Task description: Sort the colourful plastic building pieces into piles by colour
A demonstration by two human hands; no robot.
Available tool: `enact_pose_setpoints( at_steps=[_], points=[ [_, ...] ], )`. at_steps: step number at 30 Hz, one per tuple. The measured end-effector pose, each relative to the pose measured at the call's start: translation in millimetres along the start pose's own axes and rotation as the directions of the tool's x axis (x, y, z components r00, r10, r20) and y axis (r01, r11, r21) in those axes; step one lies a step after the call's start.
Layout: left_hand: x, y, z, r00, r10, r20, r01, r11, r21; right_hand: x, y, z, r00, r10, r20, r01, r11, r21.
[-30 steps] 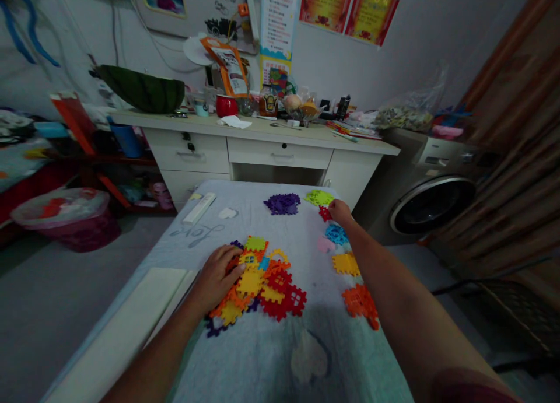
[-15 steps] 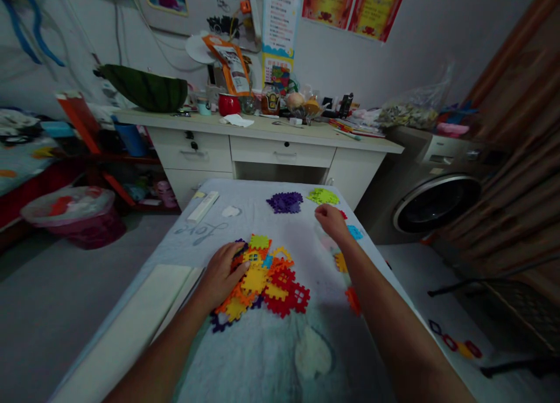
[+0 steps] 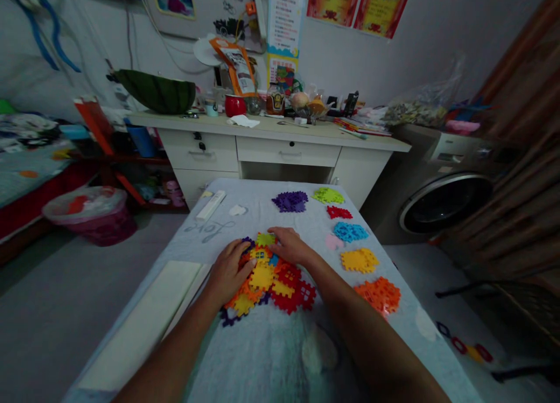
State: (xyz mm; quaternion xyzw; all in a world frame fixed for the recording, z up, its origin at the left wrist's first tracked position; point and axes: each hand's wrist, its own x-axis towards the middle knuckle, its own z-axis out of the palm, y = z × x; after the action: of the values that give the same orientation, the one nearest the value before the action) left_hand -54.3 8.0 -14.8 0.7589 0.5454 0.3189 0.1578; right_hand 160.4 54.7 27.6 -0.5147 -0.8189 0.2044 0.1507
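Observation:
A mixed pile of flat, notched plastic building tiles in red, yellow, orange, purple and green lies on the cloth-covered table in front of me. My left hand rests on the pile's left side, fingers spread over the tiles. At the far right edge of the pile is my right hand, its thumb and fingers apart beside a lime green tile. I see nothing gripped in either hand. Part of the pile is hidden under my hands.
Sorted tile piles line the table's far and right sides: purple, lime green, red, blue, yellow and orange. A long white board lies at left. A cluttered desk stands behind.
My right hand has moved from beside the lime green pile, near the table's far right, back to the mixed pile. My left hand stays on the mixed pile. The view has shifted slightly.

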Motion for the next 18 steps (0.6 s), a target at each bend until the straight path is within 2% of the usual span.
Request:
enact_pose_setpoints(
  at_steps=[4,8,11,14,18],
  points=[
    [1,1,-0.9,0.999,0.021,0.025,-0.021,1.000,0.020,10,-3,4,0.999,0.041,0.028,-0.041,0.999,-0.022],
    [2,2,-2.3,0.999,0.030,0.044,-0.032,0.999,0.025,4,-5,-3,0.996,0.053,-0.066,-0.054,0.999,-0.002],
    [3,1,-2.1,0.998,0.030,0.053,-0.032,0.999,0.038,-12,0,-19,0.989,0.057,-0.135,-0.055,0.998,0.019],
    [3,-2,-1.0,0.997,0.032,0.066,-0.035,0.999,0.038,-37,15,-40,0.977,0.048,-0.207,-0.041,0.998,0.037],
    [3,-5,0.8,0.998,0.018,0.062,-0.019,1.000,0.024,-71,43,-61,0.945,0.143,-0.295,-0.129,0.989,0.067]
  ],
)
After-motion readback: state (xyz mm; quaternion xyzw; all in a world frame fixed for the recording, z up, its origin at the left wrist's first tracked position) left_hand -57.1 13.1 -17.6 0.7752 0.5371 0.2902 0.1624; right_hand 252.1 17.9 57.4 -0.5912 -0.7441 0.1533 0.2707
